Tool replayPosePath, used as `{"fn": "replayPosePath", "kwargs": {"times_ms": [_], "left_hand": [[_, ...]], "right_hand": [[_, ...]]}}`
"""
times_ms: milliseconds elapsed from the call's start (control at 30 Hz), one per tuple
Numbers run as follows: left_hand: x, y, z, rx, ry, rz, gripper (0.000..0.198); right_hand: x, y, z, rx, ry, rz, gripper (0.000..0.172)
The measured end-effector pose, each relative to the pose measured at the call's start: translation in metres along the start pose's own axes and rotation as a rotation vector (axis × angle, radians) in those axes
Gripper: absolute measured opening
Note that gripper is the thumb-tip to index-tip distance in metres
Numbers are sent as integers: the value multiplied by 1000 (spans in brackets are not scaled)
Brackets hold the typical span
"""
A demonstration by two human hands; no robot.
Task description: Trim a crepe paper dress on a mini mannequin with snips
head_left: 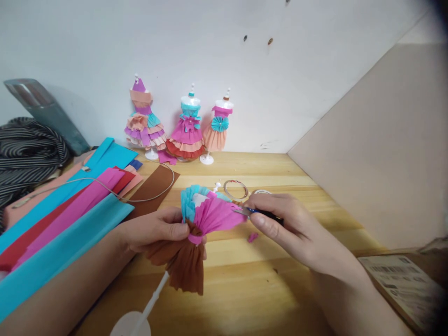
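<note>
My left hand (pixel 159 232) grips the dress (pixel 189 273), my right hand (pixel 296 228) the handle (pixel 273 217), and the blade (pixel 242 211) should meet pink paper (pixel 217 212) gently

No text, brand or number can be read. A pale label (pixel 408 298) at the lower right, on what seems to be a brown box (pixel 436 266), bears print. Across its upper part runs a barcode (pixel 397 269) of dark bars; the line just under it is too blurred to make out. Further down are more dark printed marks (pixel 389 286), equally blurred. Faint strokes (pixel 269 145) low on the wall (pixel 266 102) form nothing legible.
</note>
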State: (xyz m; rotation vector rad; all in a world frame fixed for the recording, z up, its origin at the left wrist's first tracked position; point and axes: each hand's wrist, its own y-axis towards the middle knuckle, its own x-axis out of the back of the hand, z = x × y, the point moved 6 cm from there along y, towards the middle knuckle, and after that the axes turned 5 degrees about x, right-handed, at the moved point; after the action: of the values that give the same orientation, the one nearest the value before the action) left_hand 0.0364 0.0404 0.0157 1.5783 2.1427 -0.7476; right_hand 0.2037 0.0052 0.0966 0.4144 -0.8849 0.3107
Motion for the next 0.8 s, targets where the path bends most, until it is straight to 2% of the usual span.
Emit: {"fn": "replayPosePath", "kwargs": {"times_ms": [167, 533, 800], "left_hand": [[3, -1, 1, -26, -7, -5, 34], [1, -1, -1, -37, -10, 29, 32], [0, 0, 0, -37, -37, 41, 33]], "right_hand": [[3, -3, -1, 1, 19, -47, 48], [0, -2, -3, -5, -16, -31, 42], [-2, 0, -2, 42, 19, -51, 39]]}}
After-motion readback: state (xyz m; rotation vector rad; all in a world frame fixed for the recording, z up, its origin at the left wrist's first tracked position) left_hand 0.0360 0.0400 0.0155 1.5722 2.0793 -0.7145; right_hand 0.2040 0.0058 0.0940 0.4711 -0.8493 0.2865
